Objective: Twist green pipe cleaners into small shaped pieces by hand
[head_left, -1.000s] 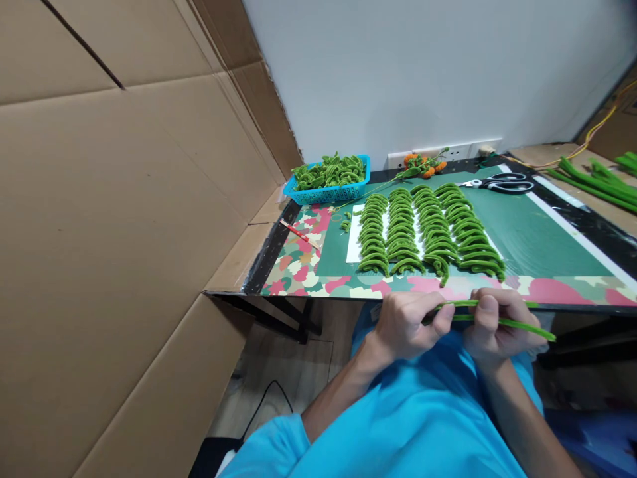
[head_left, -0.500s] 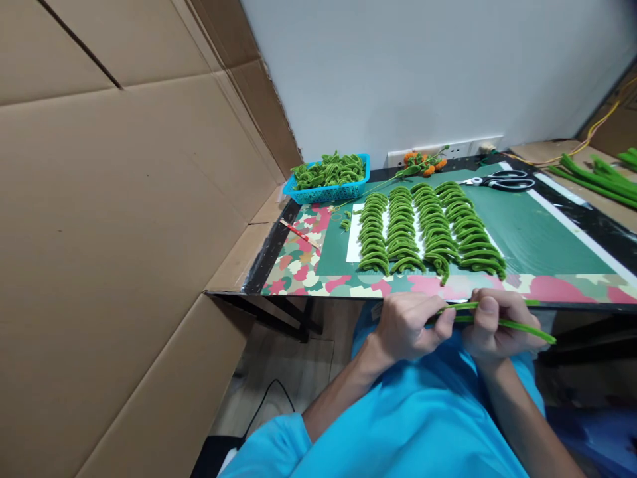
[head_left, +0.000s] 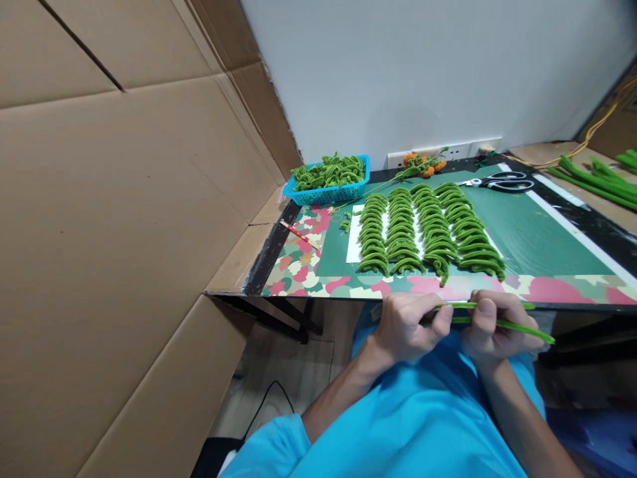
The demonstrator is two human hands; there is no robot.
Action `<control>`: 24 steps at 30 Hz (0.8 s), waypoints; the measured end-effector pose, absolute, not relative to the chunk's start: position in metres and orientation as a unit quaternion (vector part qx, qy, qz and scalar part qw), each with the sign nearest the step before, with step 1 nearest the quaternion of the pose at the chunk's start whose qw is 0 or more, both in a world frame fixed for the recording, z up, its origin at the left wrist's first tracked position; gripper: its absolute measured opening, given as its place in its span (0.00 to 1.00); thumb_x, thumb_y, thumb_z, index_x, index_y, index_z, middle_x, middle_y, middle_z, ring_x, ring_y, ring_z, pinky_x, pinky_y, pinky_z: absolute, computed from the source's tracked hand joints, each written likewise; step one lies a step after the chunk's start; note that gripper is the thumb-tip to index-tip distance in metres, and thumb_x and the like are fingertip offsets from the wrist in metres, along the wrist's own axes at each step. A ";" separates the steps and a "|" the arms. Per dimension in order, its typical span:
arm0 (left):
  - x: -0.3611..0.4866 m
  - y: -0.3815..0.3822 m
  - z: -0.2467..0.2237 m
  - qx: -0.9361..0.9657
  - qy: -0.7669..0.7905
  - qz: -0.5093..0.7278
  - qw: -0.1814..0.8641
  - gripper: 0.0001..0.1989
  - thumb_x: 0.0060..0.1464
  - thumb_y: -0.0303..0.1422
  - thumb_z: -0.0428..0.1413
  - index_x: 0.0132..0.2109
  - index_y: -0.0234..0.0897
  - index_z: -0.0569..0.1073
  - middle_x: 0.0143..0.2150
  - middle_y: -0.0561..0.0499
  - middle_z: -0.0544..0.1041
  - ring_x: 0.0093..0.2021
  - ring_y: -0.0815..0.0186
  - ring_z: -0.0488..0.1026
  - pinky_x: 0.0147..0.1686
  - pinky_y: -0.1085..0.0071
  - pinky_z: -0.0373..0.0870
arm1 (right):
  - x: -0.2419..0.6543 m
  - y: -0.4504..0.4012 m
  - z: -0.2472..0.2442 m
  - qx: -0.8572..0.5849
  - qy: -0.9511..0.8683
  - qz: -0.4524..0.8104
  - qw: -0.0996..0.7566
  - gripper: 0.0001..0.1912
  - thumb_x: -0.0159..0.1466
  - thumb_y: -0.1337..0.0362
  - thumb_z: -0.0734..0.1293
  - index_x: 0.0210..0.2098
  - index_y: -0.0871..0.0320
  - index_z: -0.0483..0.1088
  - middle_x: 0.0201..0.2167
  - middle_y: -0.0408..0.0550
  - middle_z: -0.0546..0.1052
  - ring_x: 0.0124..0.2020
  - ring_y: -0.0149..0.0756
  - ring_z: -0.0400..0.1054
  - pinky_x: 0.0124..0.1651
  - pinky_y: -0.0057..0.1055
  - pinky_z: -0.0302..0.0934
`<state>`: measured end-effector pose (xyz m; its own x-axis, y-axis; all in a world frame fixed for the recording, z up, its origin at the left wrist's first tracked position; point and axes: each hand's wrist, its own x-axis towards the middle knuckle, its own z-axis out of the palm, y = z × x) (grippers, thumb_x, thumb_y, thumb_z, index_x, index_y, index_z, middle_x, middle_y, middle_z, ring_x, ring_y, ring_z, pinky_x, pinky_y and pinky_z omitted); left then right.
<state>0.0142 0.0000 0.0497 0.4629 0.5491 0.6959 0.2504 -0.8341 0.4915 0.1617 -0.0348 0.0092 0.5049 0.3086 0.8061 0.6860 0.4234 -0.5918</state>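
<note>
Two strands of green pipe cleaner [head_left: 526, 330] run between my hands just off the table's front edge. My left hand [head_left: 412, 323] pinches them at the left, thumb against curled fingers. Closed round them farther right is my right hand [head_left: 500, 325], with two ends sticking out past it. Whether the strands are one folded piece is hidden inside my left hand. Beyond my hands, bent green pipe cleaner pieces [head_left: 432, 232] lie in several columns on a white sheet [head_left: 353, 247].
A blue basket [head_left: 326, 194] of green pieces stands at the back left. Orange flowers [head_left: 425, 164] and black-handled scissors [head_left: 505, 181] lie behind the columns. A red stick-like tool [head_left: 300, 234] rests at left. Long green stems [head_left: 597, 179] lie at far right. Cardboard [head_left: 124, 232] walls the left side.
My left hand's fingertips have shifted very slightly along the strands. The right-hand ends of the pipe cleaner have moved a little left. The table's contents look the same.
</note>
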 end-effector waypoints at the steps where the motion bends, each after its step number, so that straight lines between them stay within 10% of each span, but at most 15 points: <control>1: 0.014 0.000 0.051 0.839 0.238 0.461 0.165 0.24 0.74 0.40 0.49 0.30 0.37 0.76 0.20 0.56 0.70 0.20 0.71 0.64 0.25 0.71 0.62 | 0.161 -0.035 0.011 -0.514 -0.481 -0.135 0.697 0.14 0.71 0.57 0.67 0.30 0.55 0.74 0.19 0.39 0.71 0.19 0.31 0.65 0.24 0.29 0.60; 24: 0.015 0.001 0.049 0.840 0.226 0.475 0.135 0.22 0.73 0.38 0.50 0.31 0.37 0.77 0.22 0.54 0.74 0.21 0.71 0.67 0.27 0.72 0.63 | 0.162 -0.035 0.008 -0.501 -0.482 -0.118 0.709 0.12 0.71 0.60 0.68 0.31 0.56 0.75 0.21 0.39 0.72 0.21 0.32 0.66 0.27 0.30 0.60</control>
